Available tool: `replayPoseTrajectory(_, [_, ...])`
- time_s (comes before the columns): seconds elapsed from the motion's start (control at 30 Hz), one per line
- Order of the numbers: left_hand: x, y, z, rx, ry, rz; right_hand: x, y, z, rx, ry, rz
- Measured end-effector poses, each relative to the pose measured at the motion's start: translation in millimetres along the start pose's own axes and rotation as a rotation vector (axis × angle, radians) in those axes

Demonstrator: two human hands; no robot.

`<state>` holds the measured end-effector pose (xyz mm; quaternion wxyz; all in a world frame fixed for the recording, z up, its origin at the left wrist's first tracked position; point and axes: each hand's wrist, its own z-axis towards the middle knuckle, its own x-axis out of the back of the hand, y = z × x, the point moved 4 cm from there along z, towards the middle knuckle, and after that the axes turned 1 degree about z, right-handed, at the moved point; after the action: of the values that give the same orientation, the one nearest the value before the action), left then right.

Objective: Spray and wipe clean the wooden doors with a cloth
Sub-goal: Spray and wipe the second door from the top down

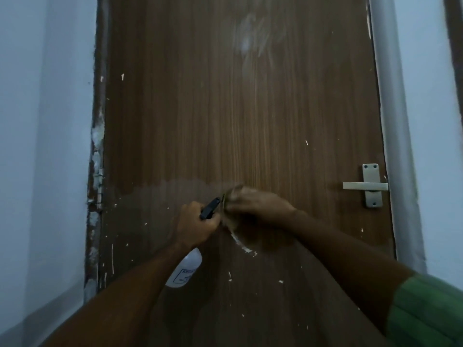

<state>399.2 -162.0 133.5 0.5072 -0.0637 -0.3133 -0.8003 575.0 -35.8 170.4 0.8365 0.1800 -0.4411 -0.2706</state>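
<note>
Left hand [195,225] grips spray bottle [185,269]; right hand [253,200] presses blurred cloth [229,219] against door [250,108].

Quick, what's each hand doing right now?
Left hand: grips the spray bottle by its neck.
Right hand: blurred, pressing a cloth against the door.

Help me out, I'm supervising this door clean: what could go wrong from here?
1. The left hand holds the spray bottle with its nozzle close to the right hand and cloth; a squeeze might wet the hand rather than the door.
2. White flecks below the cloth may smear or resist wiping.
3. The handle sits right of the wiping path and could snag the cloth.
</note>
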Motion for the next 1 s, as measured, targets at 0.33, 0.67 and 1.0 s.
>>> replayPoseTrajectory(0.33, [42.0,-4.0,-15.4,0.008,-0.004,0.08,-20.0,-56.7,13.2,0.12,-0.209,-0.047])
replayPoseTrajectory(0.67, [58.3,-29.4,-19.3,0.147,-0.031,0.271,-3.1,-25.8,56.9,-0.368,0.493,0.21])
replayPoseTrajectory(1.0, [77.2,-33.3,-22.1,0.192,0.089,0.25,-44.9,-82.9,78.0,-0.27,0.45,0.153])
